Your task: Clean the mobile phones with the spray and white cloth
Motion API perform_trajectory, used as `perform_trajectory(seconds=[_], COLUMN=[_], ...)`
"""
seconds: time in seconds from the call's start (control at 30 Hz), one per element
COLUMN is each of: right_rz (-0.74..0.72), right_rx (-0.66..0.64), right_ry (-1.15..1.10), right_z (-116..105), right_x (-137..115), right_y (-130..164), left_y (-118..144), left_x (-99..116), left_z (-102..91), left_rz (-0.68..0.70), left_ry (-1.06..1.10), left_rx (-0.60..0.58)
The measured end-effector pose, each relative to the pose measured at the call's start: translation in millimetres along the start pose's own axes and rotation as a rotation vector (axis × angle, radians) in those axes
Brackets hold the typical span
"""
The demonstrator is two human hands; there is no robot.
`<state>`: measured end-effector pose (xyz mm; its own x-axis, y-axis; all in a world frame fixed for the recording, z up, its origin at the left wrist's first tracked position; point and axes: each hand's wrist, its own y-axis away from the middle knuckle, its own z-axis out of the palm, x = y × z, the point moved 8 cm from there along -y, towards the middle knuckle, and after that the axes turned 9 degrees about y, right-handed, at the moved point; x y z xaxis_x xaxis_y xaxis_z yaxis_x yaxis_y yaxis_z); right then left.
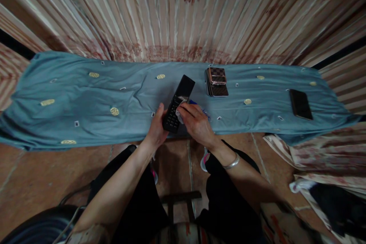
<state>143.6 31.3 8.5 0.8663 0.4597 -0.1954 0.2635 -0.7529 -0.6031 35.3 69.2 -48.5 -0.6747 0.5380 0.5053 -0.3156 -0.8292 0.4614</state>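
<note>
My left hand (156,127) grips the keypad half of an open black flip phone (178,103), which is held tilted above the near edge of a blue-grey cloth (85,99). My right hand (196,122) presses a small white wipe (180,113) against the phone near its hinge. A bit of blue and clear wrapping (200,106) shows just behind my right hand. A silver bangle (232,163) sits on my right wrist.
A shiny checkered metal case (216,81) stands on the cloth behind my right hand. A black smartphone (300,103) lies flat at the far right. Striped curtain fabric (183,11) hangs behind. Crumpled fabric (323,160) lies at right on the tiled floor.
</note>
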Motion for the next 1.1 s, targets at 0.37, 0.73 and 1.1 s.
perform_trajectory(seconds=[0.37, 0.73, 1.1], right_rz=[0.042, 0.046, 0.128], right_rx=[-0.018, -0.047, 0.043], right_ry=[0.016, 0.018, 0.102], right_z=[1.0, 2.7, -2.6], right_x=[15.8, 20.1, 58.8], right_y=[-8.3, -8.5, -16.9], left_y=[10.3, 9.2, 15.3], left_x=[-11.9, -16.7, -22.5], left_z=[5.9, -1.3, 3.8], left_rz=[-0.043, -0.071, -0.124], left_ry=[-0.174, -0.215, -0.288], left_rx=[-0.002, 0.015, -0.029])
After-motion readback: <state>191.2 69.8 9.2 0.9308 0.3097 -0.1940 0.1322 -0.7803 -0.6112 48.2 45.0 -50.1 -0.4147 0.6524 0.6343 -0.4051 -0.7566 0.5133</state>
